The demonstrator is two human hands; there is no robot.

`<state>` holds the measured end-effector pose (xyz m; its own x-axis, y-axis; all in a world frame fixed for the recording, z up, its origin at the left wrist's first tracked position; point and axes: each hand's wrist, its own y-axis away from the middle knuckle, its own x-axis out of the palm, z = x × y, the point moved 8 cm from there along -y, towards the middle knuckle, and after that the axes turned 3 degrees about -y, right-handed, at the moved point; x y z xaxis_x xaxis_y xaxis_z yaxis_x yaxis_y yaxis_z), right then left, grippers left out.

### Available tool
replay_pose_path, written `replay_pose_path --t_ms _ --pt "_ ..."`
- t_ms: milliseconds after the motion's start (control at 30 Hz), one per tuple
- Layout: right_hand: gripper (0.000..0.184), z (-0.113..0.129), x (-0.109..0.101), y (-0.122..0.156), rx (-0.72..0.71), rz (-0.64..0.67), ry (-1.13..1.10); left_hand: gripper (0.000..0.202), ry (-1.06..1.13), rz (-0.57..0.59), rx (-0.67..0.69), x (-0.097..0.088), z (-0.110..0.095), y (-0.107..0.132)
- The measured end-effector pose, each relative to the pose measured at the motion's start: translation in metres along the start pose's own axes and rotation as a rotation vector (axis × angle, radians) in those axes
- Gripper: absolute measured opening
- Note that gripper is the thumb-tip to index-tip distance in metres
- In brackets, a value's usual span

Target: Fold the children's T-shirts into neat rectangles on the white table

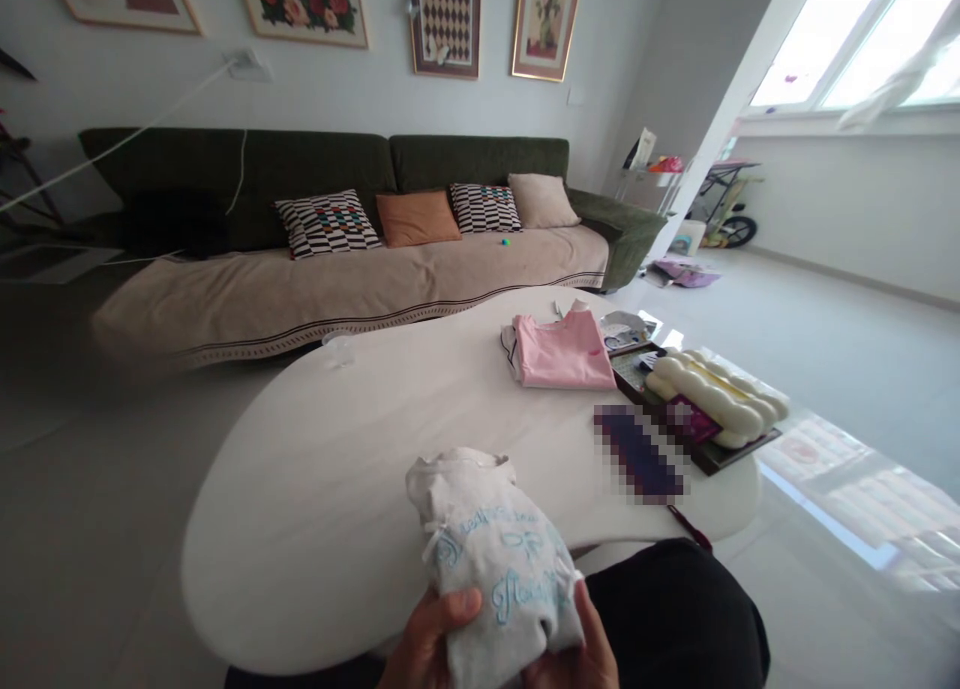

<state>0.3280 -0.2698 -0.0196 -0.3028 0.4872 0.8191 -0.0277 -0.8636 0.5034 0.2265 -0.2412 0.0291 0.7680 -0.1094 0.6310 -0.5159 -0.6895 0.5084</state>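
A folded white shirt (499, 549) with light blue lettering and a bow motif is held up over the near edge of the white table (300, 489). My left hand (431, 634) grips its lower left side, thumb lying on the front. On the lower right, my right hand (589, 639) is closed around the fabric, with part of its fingers hidden under the shirt. The shirt's collar end points away from me. Farther back on the table lies a folded pink shirt (562, 349).
At the table's right stands a dark tray (712, 461) with a cream puffy tissue-box cover (716, 394). A blurred-out dark item (641, 454) lies before it. A clear cup (340, 349) is at the far left edge. Behind stands a green sofa (480, 154) with cushions.
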Motion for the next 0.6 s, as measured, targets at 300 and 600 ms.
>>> replay_pose_path --t_ms 300,600 --pt "0.046 0.065 -0.002 -0.001 -0.022 -0.193 0.287 0.061 -0.119 0.042 -0.059 -0.002 -0.015 0.000" --pt "0.030 0.214 0.129 -0.100 -0.407 -0.060 0.609 0.037 -0.469 0.292 0.109 0.115 -0.174 -0.141"
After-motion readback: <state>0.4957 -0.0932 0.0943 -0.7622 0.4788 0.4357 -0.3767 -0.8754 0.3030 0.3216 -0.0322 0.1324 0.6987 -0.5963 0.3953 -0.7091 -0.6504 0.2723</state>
